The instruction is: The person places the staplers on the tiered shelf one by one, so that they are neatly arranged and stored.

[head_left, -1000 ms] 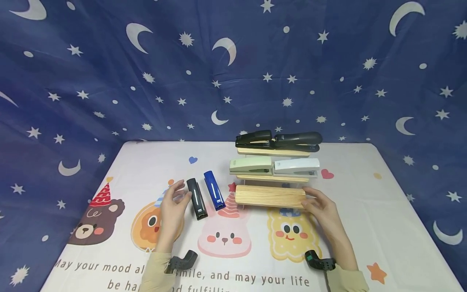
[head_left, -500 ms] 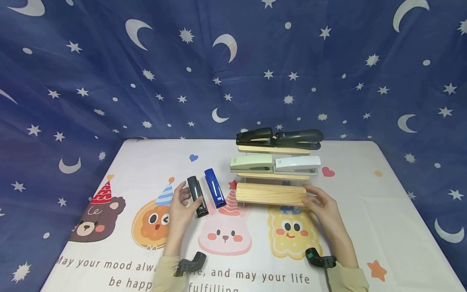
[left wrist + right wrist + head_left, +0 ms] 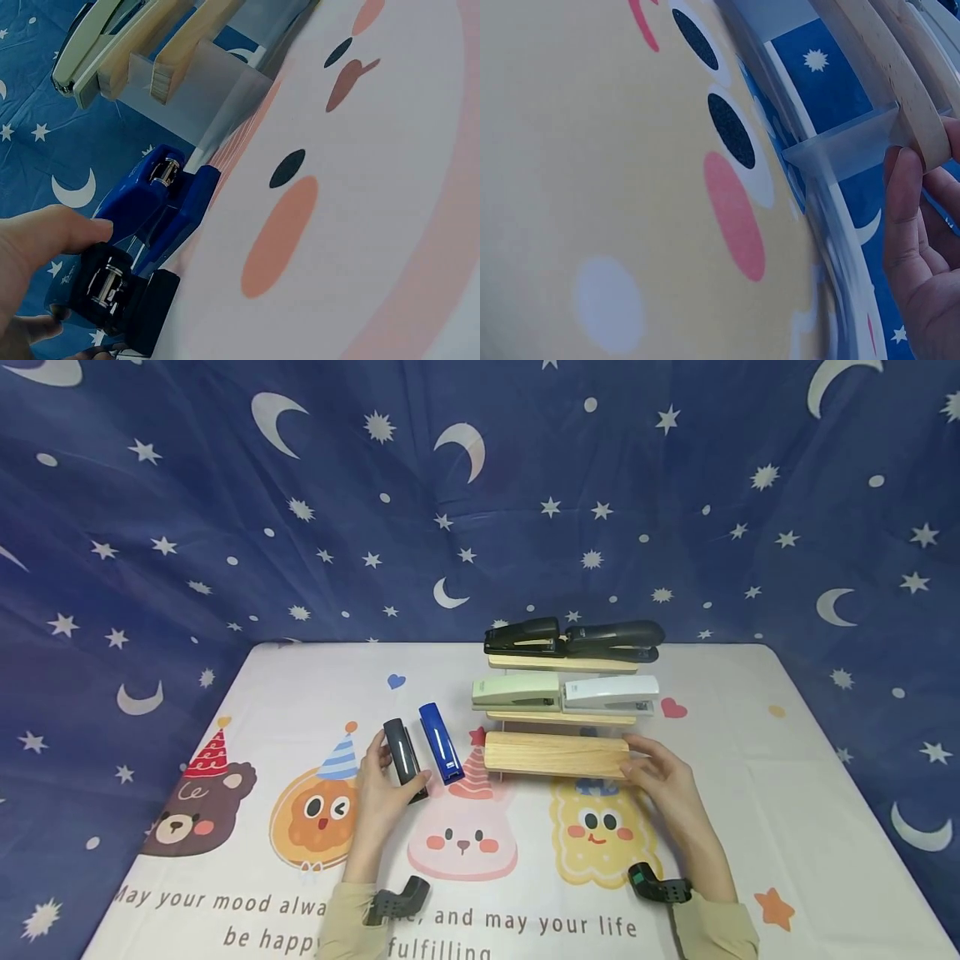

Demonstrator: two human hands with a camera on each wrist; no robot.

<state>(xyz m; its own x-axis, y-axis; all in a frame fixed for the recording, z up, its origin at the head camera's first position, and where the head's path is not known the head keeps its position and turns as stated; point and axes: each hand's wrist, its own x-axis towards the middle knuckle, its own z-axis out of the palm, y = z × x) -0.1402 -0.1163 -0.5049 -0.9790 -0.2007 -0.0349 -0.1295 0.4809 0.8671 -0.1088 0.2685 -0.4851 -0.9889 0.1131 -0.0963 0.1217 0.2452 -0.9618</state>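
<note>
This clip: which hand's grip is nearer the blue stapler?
Left. The left hand is just left of the blue stapler, its grip on the dark stapler alongside; the right hand is farther to the right, pinching the right end of the lowest wooden shelf.

The person wears beige sleeves (image 3: pixel 714 932) and black wrist cameras (image 3: pixel 401 902).
</note>
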